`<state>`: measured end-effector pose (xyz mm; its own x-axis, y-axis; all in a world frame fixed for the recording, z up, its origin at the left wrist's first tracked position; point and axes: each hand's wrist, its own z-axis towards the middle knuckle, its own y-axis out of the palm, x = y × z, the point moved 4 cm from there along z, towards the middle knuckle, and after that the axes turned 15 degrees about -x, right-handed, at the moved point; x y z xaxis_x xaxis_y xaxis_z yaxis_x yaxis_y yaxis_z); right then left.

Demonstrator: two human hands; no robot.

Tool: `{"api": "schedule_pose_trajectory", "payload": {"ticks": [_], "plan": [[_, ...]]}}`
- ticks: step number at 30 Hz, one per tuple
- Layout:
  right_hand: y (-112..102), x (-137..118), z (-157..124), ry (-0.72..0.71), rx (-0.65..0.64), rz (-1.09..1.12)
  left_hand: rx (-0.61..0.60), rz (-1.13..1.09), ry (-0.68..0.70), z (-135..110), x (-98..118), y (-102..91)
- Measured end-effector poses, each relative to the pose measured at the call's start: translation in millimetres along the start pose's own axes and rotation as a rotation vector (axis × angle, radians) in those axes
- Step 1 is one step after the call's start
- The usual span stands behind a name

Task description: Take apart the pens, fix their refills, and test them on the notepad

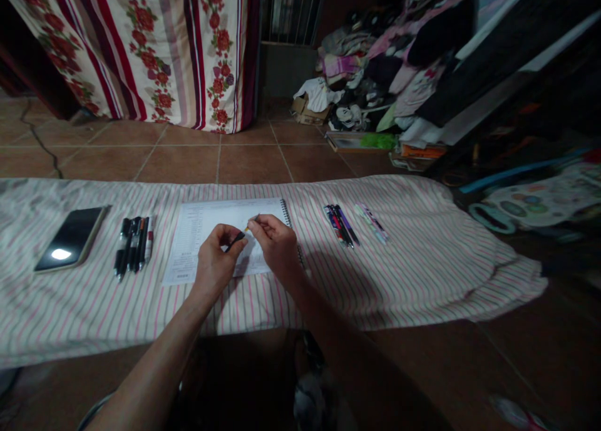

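Over a spiral notebook (270,207) with a printed sheet (181,249) on its left, my two hands work close together. My left hand (216,252) is closed, pinching a short black pen part (236,239) that looks like a barrel. Just right of it, the fingertips of my right hand (277,240) pinch a thin piece with a yellow-orange bit (246,228), possibly a pen refill. Whether the two pieces touch is too small to tell.
Left of the notebook lie several pens and markers (134,246) and a phone (70,240). To the right are several dark pens (342,225) and some pastel pens (372,223). A striped cloth (422,249) covers the low surface. Piled clothes (375,67) and a floral curtain (173,55) stand behind.
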<state>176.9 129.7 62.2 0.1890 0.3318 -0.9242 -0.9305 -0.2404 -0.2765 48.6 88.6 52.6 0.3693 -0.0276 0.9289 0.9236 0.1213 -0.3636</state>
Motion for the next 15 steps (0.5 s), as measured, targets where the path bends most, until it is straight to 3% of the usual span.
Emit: {"api": "schedule_pose_trajectory", "payload": {"ticks": [15], "plan": [[-0.1, -3.1, -1.0, -0.003, 0.005, 0.036, -0.024, -0.036, -0.011, 0.3, -0.5, 0.6]]}}
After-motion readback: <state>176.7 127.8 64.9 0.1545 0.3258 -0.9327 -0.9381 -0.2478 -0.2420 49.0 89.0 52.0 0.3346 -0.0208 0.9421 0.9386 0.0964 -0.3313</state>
